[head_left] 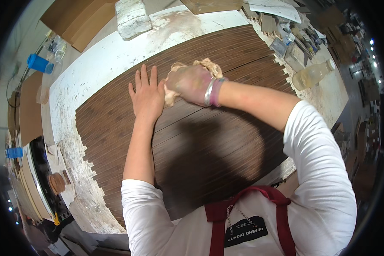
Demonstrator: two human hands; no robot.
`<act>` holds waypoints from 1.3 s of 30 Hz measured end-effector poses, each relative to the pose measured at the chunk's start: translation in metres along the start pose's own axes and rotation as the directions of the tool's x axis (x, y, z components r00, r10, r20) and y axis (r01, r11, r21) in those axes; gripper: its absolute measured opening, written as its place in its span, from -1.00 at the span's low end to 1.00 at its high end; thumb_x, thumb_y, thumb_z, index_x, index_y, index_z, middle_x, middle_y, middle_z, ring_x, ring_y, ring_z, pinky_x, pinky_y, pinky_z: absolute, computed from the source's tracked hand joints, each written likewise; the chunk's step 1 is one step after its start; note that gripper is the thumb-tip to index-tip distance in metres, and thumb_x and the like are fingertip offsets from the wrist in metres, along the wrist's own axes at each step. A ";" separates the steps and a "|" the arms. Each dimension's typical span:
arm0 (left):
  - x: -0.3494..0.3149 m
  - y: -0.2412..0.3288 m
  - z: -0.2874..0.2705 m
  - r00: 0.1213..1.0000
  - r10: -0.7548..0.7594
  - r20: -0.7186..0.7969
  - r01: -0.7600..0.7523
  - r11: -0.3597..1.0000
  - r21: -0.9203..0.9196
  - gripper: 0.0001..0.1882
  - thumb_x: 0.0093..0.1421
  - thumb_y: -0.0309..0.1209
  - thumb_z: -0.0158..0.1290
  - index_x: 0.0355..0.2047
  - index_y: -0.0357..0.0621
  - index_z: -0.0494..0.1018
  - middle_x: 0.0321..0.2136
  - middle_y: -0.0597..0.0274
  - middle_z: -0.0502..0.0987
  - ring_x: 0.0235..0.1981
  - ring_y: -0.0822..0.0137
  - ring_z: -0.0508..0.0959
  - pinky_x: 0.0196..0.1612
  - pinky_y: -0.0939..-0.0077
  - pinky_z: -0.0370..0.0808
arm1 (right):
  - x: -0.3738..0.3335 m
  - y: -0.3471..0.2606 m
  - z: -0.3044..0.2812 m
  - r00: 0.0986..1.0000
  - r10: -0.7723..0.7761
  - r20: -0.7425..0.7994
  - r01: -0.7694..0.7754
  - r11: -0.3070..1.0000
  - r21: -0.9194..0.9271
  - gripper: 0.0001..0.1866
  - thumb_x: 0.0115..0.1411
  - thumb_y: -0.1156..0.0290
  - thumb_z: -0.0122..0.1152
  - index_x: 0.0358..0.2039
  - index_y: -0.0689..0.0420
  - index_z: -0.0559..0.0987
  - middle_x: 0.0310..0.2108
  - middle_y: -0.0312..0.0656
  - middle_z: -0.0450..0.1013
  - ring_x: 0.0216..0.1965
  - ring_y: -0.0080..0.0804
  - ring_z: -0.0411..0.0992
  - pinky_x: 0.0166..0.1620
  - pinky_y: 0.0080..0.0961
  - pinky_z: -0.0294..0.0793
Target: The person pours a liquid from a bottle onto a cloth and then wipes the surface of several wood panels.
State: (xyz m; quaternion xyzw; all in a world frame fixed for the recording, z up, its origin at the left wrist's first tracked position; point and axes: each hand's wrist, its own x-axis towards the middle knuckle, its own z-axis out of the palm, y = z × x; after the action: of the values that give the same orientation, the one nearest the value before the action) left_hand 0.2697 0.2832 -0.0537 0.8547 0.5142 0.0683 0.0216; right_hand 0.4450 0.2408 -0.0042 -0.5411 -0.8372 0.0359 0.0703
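A dark brown wooden panel (111, 115) with fine pale lines and notched side edges lies in front of me. My left hand (147, 96) rests flat on its left half, bare, with the fingers stretched out. Just to the right, my gloved right hand (191, 84) is closed on a crumpled beige cloth (210, 65) and presses it against the panel. The glove is stained pink and has a silvery band at the wrist. Part of the cloth is hidden under the hand. My shadow covers the panel's near middle.
Under the panel is a white, stained work table (66, 102). A whitish block (132, 19) sits at the back, near a cardboard box (79, 21). To the right stand a clear bottle (313, 74) and several small tools. A blue cup (39, 63) is at the far left.
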 end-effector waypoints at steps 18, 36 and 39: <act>0.003 0.001 0.000 0.998 0.007 0.057 -0.010 0.998 0.058 -0.41 0.41 -0.02 -0.37 0.37 0.06 0.02 0.39 0.12 -0.07 0.39 0.06 -0.02 0.35 -0.09 -0.09 | -0.106 0.098 -0.030 0.943 0.307 -0.132 -0.278 0.940 0.198 -0.81 0.12 0.48 0.05 -0.37 -0.11 0.59 -0.45 -0.29 0.51 -0.39 -0.37 0.49 -0.34 -0.36 0.50; 0.064 0.129 0.015 0.971 0.239 0.013 -0.238 0.971 -0.027 -0.25 0.28 0.18 -0.18 0.35 0.05 0.09 0.37 -0.02 -0.03 0.38 -0.04 -0.01 0.35 -0.09 -0.07 | -0.143 0.175 -0.033 0.577 0.806 -0.134 -0.781 0.592 0.197 -0.62 0.00 0.63 0.10 -0.18 -0.06 0.59 -0.20 -0.03 0.48 -0.11 -0.12 0.50 -0.12 -0.30 0.55; 0.063 0.129 0.016 0.968 0.251 0.015 -0.250 0.968 -0.034 -0.25 0.27 0.18 -0.17 0.34 0.05 0.11 0.37 -0.01 -0.03 0.38 -0.03 -0.01 0.35 -0.09 -0.07 | -0.148 0.170 -0.001 0.744 0.563 -0.360 -0.563 0.818 0.116 -0.63 0.02 0.63 0.08 -0.25 -0.15 0.63 -0.03 -0.03 0.40 -0.05 -0.08 0.47 -0.10 -0.30 0.52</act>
State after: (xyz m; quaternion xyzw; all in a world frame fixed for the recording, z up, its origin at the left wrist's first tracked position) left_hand 0.4146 0.2789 -0.0502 0.9129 0.4007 0.0706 0.0315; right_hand 0.6579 0.1759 -0.0381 -0.7646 -0.6052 -0.0496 0.2161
